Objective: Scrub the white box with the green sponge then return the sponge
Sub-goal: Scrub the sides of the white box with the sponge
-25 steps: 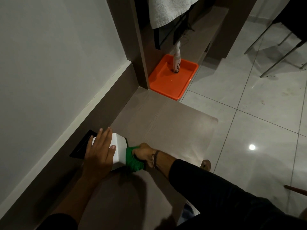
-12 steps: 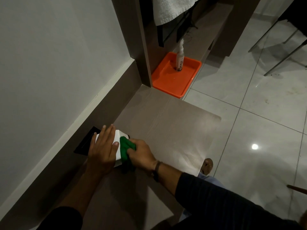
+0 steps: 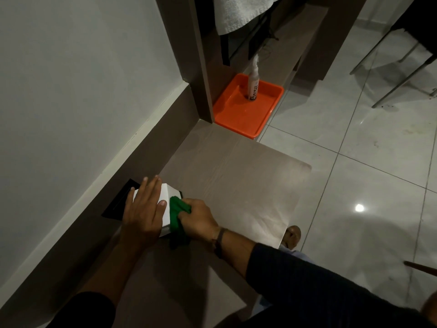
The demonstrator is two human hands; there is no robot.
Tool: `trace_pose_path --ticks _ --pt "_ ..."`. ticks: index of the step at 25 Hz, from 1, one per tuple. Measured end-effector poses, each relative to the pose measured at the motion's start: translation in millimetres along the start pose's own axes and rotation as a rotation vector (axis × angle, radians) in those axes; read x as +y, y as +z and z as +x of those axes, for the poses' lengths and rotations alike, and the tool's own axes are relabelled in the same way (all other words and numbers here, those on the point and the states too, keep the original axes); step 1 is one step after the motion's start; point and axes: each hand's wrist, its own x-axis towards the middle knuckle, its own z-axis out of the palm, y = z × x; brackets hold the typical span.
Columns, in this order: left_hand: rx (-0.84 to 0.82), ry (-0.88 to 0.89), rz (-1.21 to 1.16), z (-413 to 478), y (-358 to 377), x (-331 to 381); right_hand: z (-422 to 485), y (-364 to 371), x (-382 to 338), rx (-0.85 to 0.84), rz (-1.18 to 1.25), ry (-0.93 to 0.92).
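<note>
A small white box point(image 3: 170, 193) stands on a low wooden surface point(image 3: 231, 176) close to the wall. My left hand point(image 3: 144, 211) lies flat on top of the box, fingers spread, pressing it down. My right hand point(image 3: 198, 220) grips the green sponge point(image 3: 176, 215) and holds it against the box's right side face. Most of the box top is hidden under my left hand.
A black flat object point(image 3: 118, 202) lies under or behind the box by the wall. An orange tray point(image 3: 238, 114) holding a white spray bottle point(image 3: 253, 84) sits farther along. A white towel point(image 3: 238, 13) hangs above. Tiled floor and chair legs point(image 3: 399, 74) lie to the right.
My right hand has slid the sponge from the box's lower near corner up along its right face. My left hand stays on top of the box.
</note>
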Motion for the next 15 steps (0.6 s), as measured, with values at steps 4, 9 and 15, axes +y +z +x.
trace_pose_path --ticks 4,9,15 --pt "-0.036 -0.006 -0.023 0 0 -3 -14 4 16 -0.007 0.063 0.064" --pt "-0.057 -0.033 -0.076 -3 2 -5 44 6 27 0.072 -0.015 0.260" --pt "-0.023 0.002 -0.028 2 -6 2 95 -17 -15 0.038 -0.170 0.198"
